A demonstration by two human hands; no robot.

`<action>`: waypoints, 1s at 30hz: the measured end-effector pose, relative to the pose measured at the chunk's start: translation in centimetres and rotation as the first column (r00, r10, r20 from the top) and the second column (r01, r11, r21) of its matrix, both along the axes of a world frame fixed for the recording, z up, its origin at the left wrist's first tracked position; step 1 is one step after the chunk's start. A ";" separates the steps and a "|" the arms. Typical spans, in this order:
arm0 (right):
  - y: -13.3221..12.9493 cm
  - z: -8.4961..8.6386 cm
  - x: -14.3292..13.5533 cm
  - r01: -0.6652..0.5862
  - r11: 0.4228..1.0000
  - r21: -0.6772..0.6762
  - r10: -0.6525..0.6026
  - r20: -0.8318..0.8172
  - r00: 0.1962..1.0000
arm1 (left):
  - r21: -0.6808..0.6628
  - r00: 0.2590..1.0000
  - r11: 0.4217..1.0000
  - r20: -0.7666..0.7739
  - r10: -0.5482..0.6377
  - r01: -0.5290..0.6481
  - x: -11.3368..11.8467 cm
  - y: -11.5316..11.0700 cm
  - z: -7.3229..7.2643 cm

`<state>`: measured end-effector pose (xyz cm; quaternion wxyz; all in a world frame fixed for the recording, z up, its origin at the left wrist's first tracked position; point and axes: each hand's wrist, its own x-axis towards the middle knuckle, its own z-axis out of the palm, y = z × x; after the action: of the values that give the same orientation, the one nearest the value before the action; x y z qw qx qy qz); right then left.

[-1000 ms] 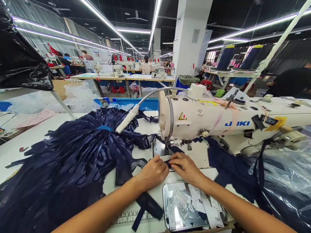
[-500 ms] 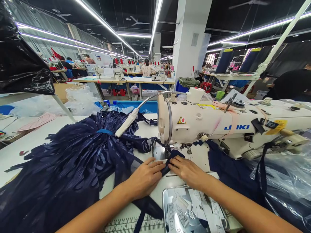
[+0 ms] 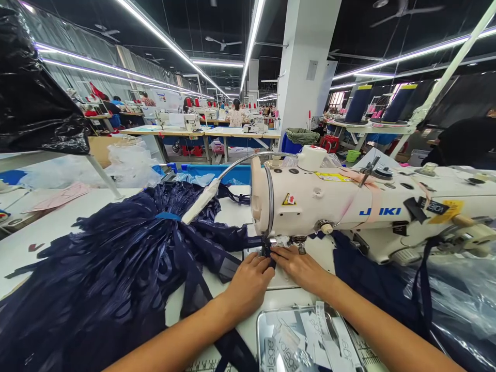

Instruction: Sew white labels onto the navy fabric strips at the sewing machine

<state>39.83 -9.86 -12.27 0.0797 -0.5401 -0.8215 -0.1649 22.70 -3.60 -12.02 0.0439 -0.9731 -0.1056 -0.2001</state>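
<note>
The white sewing machine (image 3: 298, 201) has its needle area just beyond my fingertips. A small navy fabric piece (image 3: 270, 257) lies at the presser foot, mostly covered by my hands. My left hand (image 3: 251, 280) grips it from the left, fingers bent and close together. From the right, my right hand (image 3: 297, 266) holds its other side, fingertips right beside the foot. To the left is a large bundle of navy sheer fabric pieces (image 3: 116, 268), gathered by a blue tie (image 3: 168, 216). Some navy strips run from the bundle to the machine, and others hang under my left forearm.
A metal tin (image 3: 261, 336) of printed labels sits between my forearms. Navy fabric (image 3: 360, 268) and clear plastic (image 3: 465, 294) lie at right. A flexible lamp (image 3: 201, 200) arches over the bundle. Two navy thread cones (image 3: 358, 105) stand behind; a black plastic bag (image 3: 36, 93) hangs at upper left.
Both hands have moved closer to the needle, and the navy piece has gone under the presser foot. The camera view has tilted slightly upward.
</note>
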 end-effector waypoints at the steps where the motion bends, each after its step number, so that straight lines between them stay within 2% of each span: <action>1: 0.0 0.0 0.0 0.000 1.000 0.002 0.000 -0.005 1.000 | 0.001 1.000 1.000 0.009 0.011 -0.011 0.0 0.0 0.0; 10: 0.1 0.0 0.0 0.032 0.999 -0.037 -0.033 -0.030 0.999 | -0.013 0.996 0.998 0.053 0.066 -0.066 0.4 -0.1 -0.6; 18: 0.2 0.0 0.1 0.040 0.998 -0.054 -0.042 -0.037 0.998 | -0.006 0.992 0.994 0.054 0.111 -0.111 0.8 -0.3 -0.3; 22: 0.5 -0.1 0.1 0.026 0.999 -0.042 -0.028 -0.062 0.998 | -0.014 0.990 0.991 0.050 0.134 -0.134 1.0 -0.2 -0.3; 30: 0.8 -0.6 0.1 0.081 0.997 -0.004 -0.081 -0.058 0.995 | 0.020 0.986 0.987 0.055 0.158 -0.159 1.3 0.0 -0.3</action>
<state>39.93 -9.06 -12.83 0.0967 -0.5774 -0.7964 -0.1516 24.00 -3.64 -12.36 0.0687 -0.9553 -0.1814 -0.2233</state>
